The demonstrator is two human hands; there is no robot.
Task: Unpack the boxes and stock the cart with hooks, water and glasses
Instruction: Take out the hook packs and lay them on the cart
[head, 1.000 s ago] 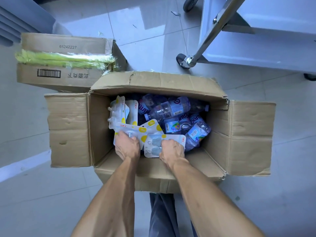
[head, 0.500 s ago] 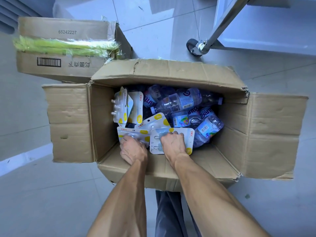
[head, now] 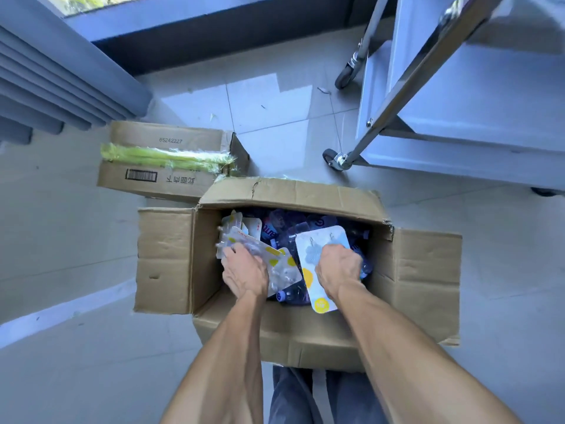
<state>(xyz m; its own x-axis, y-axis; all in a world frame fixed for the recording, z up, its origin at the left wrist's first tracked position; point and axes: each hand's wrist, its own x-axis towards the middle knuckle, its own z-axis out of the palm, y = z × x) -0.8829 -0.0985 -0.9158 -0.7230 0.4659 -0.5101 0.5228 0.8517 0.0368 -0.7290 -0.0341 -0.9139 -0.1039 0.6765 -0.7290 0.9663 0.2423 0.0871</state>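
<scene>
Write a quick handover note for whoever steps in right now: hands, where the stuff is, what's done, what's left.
Left hand: gripping hook packs inside the open box.
Right hand: gripping one hook card, tilted up above the water bottles.
More hook packs stand at the box's left wall.
Cart: to the right beyond the box; nothing seen stocked on it.
Second box: still taped.
Left: carry hooks over, then water, then glasses.

Daylight falls from the window strip (head: 101, 1) above me, cool and bluish. It leaves a pale glare patch on the floor tiles (head: 269, 99). Inside the open box (head: 290, 194) it is dim and the contents look smeary. My hands are slightly motion-blurred. Straight lines bow toward the frame edges.
</scene>
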